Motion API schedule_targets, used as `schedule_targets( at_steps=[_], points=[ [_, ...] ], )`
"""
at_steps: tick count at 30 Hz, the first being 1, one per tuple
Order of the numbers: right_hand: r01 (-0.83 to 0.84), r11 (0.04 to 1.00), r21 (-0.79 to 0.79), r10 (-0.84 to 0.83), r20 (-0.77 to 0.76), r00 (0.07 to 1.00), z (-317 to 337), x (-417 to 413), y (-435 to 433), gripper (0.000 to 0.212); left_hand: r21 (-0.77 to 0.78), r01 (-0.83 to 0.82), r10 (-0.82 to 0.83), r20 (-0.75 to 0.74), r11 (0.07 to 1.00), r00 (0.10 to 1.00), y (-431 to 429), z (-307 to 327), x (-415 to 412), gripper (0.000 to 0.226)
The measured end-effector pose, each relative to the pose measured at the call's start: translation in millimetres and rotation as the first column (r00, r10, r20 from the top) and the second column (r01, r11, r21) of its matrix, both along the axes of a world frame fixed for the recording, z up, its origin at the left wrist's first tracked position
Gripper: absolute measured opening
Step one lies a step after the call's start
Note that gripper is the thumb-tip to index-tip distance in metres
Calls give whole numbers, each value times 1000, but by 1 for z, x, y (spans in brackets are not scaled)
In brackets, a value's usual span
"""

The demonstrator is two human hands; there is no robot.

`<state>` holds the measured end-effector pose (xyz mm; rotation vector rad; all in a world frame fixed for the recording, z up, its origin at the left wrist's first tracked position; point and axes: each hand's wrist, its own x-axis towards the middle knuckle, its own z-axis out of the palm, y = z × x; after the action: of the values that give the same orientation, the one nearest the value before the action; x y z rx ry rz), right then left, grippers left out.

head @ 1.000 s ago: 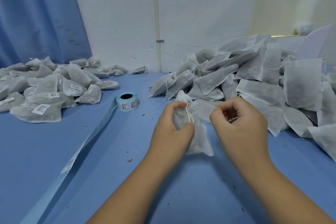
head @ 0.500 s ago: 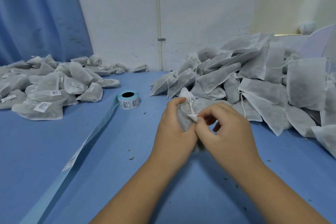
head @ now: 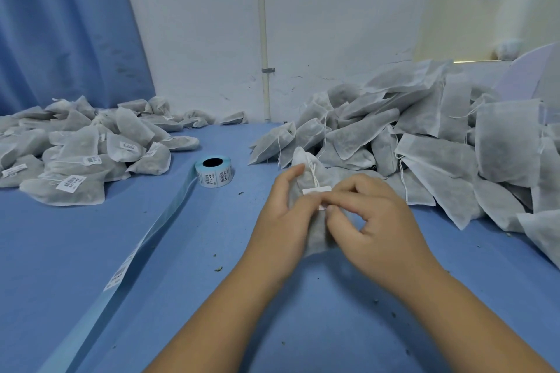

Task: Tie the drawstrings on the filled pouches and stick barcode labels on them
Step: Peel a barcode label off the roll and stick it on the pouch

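My left hand (head: 281,215) grips a filled white pouch (head: 306,172) above the blue table, its gathered neck and knotted drawstring pointing up. A white barcode label (head: 316,191) lies across the pouch's front. My right hand (head: 372,221) pinches and presses that label with thumb and forefinger against the pouch. The lower part of the pouch is hidden between my hands. The label roll (head: 213,171) stands left of the pouch, and its blue backing strip (head: 151,230) trails toward the near left.
A pile of labelled pouches (head: 78,148) covers the far left of the blue table (head: 212,297). A bigger heap of unlabelled pouches (head: 424,142) fills the right side up to the white wall. Small dark crumbs dot the table.
My right hand has moved left onto the pouch, and a white label now shows on its front under my fingers. The left hand keeps its grip.
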<state>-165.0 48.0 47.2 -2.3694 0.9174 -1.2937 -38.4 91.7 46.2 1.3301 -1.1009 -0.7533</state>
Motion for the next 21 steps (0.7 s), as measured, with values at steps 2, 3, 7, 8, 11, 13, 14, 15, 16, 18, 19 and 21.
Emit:
schedule_targets(
  at_steps=[2,3,7,8,11,13,14,15,16,18,19,21],
  points=[
    [-49,998,34,48,37,998,1,0,0,26,-3,-48,48,-5,999,999,0,-1,2,32],
    [-62,995,78,54,91,994,1,0,0,22,-3,-71,71,3,997,997,0,-1,2,32],
    [-1,942,336,-86,243,966,1,-1,-10,23,-20,-65,65,0,998,998,1,-1,4,44],
    [-26,903,430,-97,262,960,1,-2,-12,29,-32,-43,44,13,999,999,2,-2,4,47],
    [-198,769,608,-22,335,942,0,-4,-13,23,-65,61,-58,44,996,997,1,-6,2,60],
    [-299,714,633,25,403,915,-1,-6,-13,10,-58,114,-110,66,992,992,0,-8,2,69],
    [-334,698,633,32,439,898,-2,-7,-13,7,-58,134,-130,65,989,989,0,-9,3,72],
    [-359,685,634,31,467,884,-2,-8,-14,5,-60,152,-149,53,987,987,-1,-9,4,72],
    [-375,674,636,26,488,873,-2,-8,-15,5,-61,167,-165,32,984,986,-1,-9,6,71],
    [-372,673,639,1,502,865,-2,-8,-17,8,-55,172,-173,-20,984,985,-2,-10,7,60],
    [-341,693,635,-17,487,873,-3,-7,-17,11,-45,159,-161,-43,986,986,-4,-11,8,52],
    [-268,746,609,-30,432,901,-5,-5,-16,17,-14,134,-135,-94,991,986,-5,-12,7,39]
  ],
)
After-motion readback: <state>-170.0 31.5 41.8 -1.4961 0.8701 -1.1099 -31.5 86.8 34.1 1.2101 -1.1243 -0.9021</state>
